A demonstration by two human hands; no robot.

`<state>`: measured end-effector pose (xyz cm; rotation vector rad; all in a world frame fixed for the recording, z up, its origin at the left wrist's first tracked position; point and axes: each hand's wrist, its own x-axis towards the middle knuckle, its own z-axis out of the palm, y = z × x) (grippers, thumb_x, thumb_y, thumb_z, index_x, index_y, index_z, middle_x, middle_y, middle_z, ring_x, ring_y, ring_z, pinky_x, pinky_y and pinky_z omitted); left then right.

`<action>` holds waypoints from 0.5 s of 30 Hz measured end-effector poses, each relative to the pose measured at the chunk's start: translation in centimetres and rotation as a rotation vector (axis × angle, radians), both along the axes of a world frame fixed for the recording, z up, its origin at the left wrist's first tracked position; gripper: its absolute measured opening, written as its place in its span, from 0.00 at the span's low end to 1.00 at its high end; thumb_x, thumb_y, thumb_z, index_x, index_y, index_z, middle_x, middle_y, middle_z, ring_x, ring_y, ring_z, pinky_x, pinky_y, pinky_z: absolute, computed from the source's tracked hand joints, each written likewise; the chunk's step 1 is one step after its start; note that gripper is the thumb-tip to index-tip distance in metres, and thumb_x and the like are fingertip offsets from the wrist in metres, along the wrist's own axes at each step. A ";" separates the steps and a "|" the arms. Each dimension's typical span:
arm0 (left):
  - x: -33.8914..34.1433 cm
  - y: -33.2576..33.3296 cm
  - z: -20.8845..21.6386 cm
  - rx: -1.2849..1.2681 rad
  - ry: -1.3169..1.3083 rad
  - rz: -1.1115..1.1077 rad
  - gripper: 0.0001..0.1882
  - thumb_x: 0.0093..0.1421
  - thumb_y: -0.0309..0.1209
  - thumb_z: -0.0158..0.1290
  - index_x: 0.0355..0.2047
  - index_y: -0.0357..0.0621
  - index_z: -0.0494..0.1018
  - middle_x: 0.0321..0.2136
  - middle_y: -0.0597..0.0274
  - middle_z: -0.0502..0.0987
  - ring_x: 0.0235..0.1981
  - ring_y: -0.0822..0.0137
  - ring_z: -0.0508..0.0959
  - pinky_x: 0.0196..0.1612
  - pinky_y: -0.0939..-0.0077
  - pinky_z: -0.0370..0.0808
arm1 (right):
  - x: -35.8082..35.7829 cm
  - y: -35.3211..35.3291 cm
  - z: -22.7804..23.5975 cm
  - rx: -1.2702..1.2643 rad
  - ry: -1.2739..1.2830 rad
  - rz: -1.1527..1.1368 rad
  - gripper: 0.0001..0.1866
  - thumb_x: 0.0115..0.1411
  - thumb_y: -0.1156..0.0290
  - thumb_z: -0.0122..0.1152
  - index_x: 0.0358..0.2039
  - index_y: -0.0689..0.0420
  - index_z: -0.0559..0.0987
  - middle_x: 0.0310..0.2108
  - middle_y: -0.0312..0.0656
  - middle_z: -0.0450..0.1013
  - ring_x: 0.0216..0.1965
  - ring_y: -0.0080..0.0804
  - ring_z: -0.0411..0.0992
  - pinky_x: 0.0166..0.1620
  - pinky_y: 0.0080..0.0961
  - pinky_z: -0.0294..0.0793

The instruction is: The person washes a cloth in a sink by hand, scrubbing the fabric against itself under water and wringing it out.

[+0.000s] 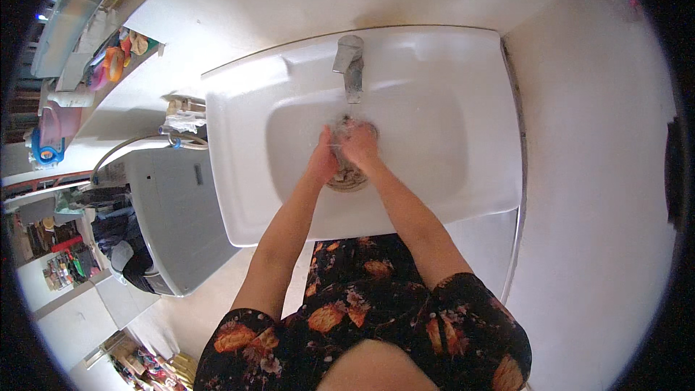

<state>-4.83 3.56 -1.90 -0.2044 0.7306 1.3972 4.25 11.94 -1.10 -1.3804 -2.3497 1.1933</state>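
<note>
Both my hands are low in the basin of a white sink [463, 206], close together beneath the metal tap [350, 65]. Water runs over them and splashes, blurring the fingertips. My left hand [323, 158] is turned on edge, its visible fingers fairly straight. Against it, my right hand [360, 143] has its fingers curled inward; whatever lies between the palms, if anything, is hidden. Just below the hands a round brownish patch [348, 179] shows at the basin's bottom, perhaps the drain; I cannot make out its kind.
Left of the sink stands a grey-white washing machine [181, 221] with dark clothes [119, 235] at its front. A hose [134, 141] curves above it. Colourful items, including an orange tape roll [114, 64], fill a ledge at upper left. A pale wall [586, 145] borders the sink's right side.
</note>
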 end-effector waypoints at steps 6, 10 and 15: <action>-3.9 -3.0 -2.9 0.138 0.852 0.013 0.32 0.60 0.56 0.43 0.56 0.47 0.61 0.51 0.57 0.69 0.55 0.56 0.66 0.59 0.55 0.58 | -4.1 -6.3 8.0 0.253 0.261 0.344 0.20 0.53 0.63 0.54 0.46 0.57 0.72 0.49 0.58 0.66 0.50 0.55 0.64 0.51 0.47 0.65; -3.2 1.1 5.6 0.047 0.166 -0.118 0.30 0.60 0.54 0.45 0.54 0.44 0.62 0.49 0.56 0.71 0.52 0.56 0.70 0.54 0.52 0.67 | 0.0 0.6 6.8 0.195 0.069 0.044 0.17 0.54 0.60 0.54 0.42 0.55 0.75 0.45 0.55 0.68 0.48 0.52 0.65 0.49 0.47 0.66; -7.0 -2.3 5.7 -0.225 0.460 0.064 0.29 0.57 0.44 0.55 0.54 0.42 0.62 0.47 0.55 0.72 0.49 0.57 0.73 0.49 0.52 0.72 | 6.6 5.2 6.3 0.290 -0.353 0.001 0.17 0.58 0.60 0.47 0.41 0.57 0.77 0.40 0.53 0.70 0.45 0.48 0.67 0.45 0.43 0.68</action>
